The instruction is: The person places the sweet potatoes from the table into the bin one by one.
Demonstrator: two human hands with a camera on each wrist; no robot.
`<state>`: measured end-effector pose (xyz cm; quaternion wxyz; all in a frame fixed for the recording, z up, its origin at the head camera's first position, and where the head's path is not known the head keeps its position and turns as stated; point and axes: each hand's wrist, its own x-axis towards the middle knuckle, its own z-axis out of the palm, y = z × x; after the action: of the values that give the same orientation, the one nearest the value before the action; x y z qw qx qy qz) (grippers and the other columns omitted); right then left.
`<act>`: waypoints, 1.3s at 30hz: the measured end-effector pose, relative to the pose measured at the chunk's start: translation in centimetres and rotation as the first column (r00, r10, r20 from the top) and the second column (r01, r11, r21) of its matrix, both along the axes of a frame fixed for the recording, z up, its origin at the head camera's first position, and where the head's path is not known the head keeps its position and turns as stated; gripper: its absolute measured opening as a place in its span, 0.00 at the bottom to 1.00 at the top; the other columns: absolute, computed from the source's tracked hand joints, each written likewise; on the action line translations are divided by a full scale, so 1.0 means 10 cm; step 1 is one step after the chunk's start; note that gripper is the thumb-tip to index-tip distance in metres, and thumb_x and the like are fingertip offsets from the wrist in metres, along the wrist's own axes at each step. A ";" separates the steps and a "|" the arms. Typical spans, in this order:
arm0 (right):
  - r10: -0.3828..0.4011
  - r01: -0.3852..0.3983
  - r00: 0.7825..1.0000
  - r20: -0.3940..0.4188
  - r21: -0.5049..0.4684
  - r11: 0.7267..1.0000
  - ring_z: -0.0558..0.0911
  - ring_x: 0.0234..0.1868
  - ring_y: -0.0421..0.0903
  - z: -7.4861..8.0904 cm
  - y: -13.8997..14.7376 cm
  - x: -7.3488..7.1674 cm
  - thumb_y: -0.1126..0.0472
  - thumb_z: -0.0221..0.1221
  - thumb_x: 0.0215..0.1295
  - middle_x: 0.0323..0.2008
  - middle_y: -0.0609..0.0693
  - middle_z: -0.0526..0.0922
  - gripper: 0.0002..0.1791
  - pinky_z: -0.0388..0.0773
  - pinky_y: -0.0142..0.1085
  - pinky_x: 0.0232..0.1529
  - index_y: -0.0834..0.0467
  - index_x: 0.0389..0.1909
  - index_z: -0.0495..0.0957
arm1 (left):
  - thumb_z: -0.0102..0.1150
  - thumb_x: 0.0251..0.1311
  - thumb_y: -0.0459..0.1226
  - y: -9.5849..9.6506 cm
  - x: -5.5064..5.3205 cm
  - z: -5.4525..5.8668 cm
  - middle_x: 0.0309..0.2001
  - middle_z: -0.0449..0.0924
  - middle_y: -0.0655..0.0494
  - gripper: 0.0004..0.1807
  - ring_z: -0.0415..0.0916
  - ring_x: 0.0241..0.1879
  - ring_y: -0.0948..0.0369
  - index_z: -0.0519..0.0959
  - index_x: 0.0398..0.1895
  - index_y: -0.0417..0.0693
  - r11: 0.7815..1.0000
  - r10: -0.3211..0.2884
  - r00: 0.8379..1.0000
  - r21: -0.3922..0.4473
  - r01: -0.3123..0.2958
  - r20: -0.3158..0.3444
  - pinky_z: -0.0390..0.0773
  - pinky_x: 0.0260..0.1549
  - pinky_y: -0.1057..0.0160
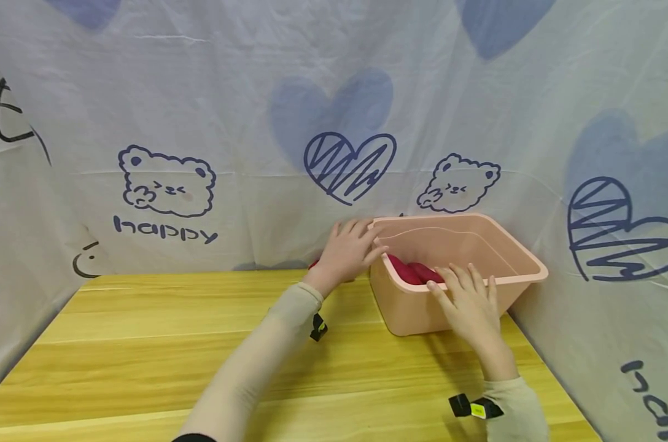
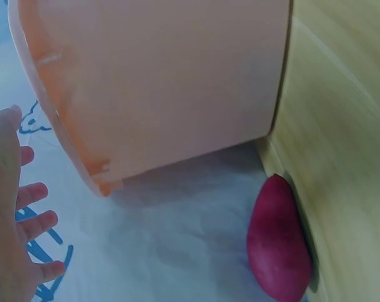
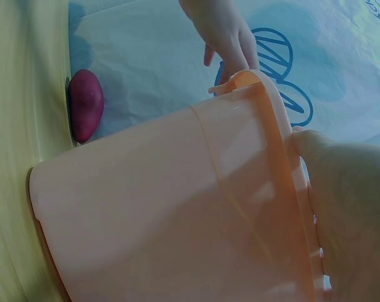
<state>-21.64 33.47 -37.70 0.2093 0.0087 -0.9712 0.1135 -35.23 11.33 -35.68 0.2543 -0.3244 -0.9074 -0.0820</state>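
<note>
A pink plastic bin (image 1: 422, 313) stands at the back right of the table, with red-purple sweet potatoes (image 1: 403, 270) inside by its left end. At the bin's left rim is my left hand (image 1: 349, 253), fingers spread and holding nothing; whether it touches the rim I cannot tell. My right hand (image 1: 472, 307) is at the front rim, its fingers spread and reaching over the edge, with nothing in its grasp. Another sweet potato (image 2: 279, 242) lies on the table left of the bin, against the back cloth. In the head view the left hand mostly hides it.
The wood-grain table (image 1: 163, 356) extends to the left and front of the bin. A white cloth (image 1: 245, 123) printed with hearts and bears hangs behind and at both sides. Black straps with small devices (image 1: 476, 407) are on both wrists.
</note>
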 end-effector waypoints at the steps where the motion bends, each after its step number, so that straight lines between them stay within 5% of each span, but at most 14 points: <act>1: 0.000 0.000 1.000 -0.002 0.000 1.000 0.50 0.67 0.62 0.00 0.00 0.00 0.34 0.35 0.64 0.64 0.56 0.61 0.32 0.29 0.62 0.62 0.50 0.60 0.64 | 0.31 0.61 0.62 -0.02 0.00 -0.01 0.63 0.61 0.60 0.29 0.58 0.62 0.56 0.55 0.65 0.71 1.000 -0.002 1.000 0.006 0.002 0.000 0.56 0.60 0.44; 11: -0.002 0.002 1.000 0.004 -0.026 1.000 0.48 0.68 0.62 -0.01 0.00 0.01 0.35 0.36 0.63 0.64 0.56 0.60 0.32 0.28 0.62 0.62 0.50 0.60 0.64 | 0.32 0.61 0.61 -0.15 -0.07 -0.19 0.63 0.62 0.59 0.28 0.60 0.62 0.55 0.59 0.64 0.67 0.999 -0.006 1.000 0.033 0.006 -0.005 0.57 0.58 0.43; 32: -0.005 0.005 1.000 0.013 0.006 1.000 0.49 0.67 0.62 0.01 0.00 0.02 0.34 0.35 0.63 0.63 0.55 0.61 0.32 0.30 0.62 0.62 0.49 0.60 0.63 | 0.25 0.60 0.64 -0.28 -0.23 -0.60 0.64 0.61 0.56 0.32 0.57 0.64 0.52 0.60 0.64 0.66 0.999 0.035 0.984 -0.005 -0.035 0.177 0.53 0.59 0.39; 39: -0.006 0.006 1.000 0.008 0.003 1.000 0.49 0.67 0.62 0.00 0.00 0.01 0.34 0.35 0.63 0.63 0.55 0.61 0.32 0.30 0.62 0.62 0.49 0.60 0.63 | 0.33 0.59 0.64 -0.28 -0.28 -0.69 0.64 0.60 0.55 0.31 0.57 0.63 0.51 0.60 0.64 0.65 0.996 0.076 0.967 -0.056 -0.064 0.243 0.53 0.59 0.39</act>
<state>-21.54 33.43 -37.67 0.2057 0.0058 -0.9722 0.1115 -38.08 8.53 -42.56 0.1354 -0.2855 -0.9444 -0.0905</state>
